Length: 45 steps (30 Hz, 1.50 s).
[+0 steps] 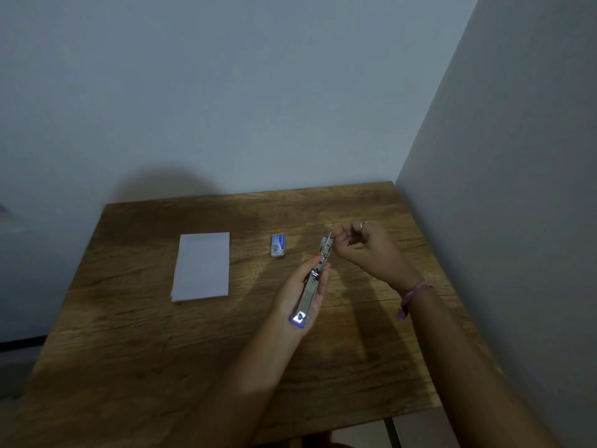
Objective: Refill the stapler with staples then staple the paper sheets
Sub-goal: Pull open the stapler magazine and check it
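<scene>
A silver metal stapler [310, 286] with a blue end lies along my left hand [298, 294], which grips it above the wooden table [161, 334]. The stapler points away from me, its far end raised. My right hand [363, 250] pinches the stapler's far tip with curled fingers; whether staples are between them is too small to tell. A small blue and white staple box [278, 245] lies on the table just left of the stapler's tip. A stack of white paper sheets [202, 266] lies flat further left.
The table stands in a corner, with a wall behind it and another wall along its right edge. A pink band is on my right wrist [412, 297]. The table's left edge drops off to a dim floor.
</scene>
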Tool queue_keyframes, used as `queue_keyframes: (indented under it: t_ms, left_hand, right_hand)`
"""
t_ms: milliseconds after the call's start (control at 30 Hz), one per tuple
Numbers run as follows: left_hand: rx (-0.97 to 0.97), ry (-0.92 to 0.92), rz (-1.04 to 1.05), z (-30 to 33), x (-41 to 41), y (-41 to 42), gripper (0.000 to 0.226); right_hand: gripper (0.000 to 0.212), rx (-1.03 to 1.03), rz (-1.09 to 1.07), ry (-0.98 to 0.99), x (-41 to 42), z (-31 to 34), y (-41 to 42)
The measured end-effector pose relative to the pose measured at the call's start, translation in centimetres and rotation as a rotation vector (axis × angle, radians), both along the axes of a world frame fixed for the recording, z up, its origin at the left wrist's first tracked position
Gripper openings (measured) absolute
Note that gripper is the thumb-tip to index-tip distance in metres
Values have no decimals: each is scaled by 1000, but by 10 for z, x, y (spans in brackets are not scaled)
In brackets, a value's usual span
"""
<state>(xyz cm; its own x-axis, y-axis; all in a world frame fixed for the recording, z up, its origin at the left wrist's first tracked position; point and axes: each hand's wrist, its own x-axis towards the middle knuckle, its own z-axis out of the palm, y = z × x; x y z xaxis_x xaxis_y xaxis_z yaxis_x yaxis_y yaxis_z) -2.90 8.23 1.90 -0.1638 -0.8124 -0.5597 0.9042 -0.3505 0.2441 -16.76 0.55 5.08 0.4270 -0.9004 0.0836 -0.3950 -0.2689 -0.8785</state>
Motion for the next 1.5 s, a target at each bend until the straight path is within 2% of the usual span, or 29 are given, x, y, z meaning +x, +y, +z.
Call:
queue_keyframes:
  t_ms: [233, 400, 667, 1033, 1300, 1500]
  left_hand:
    - [-67, 101, -2, 8, 2, -1, 31]
    - [-66, 86, -5, 12, -2, 0, 30]
    - [-68, 91, 7, 18, -3, -1, 36]
    - [-51, -19, 18, 17, -1, 1, 35]
    - [-61, -53, 20, 16, 3, 0, 34]
    - [-77, -69, 9, 14, 4, -1, 22]
  right_hand:
    - [23, 74, -2, -87, -4, 8, 4]
    - [13, -25, -42, -74, -5, 10, 6]
    - [15, -151, -22, 40, -4, 21, 2]
    - [9, -272, -11, 107, 0, 30, 2]
    - [9, -245, -30, 91, 3, 32, 0]
    - [8, -239, -25, 109, 5, 35, 0]
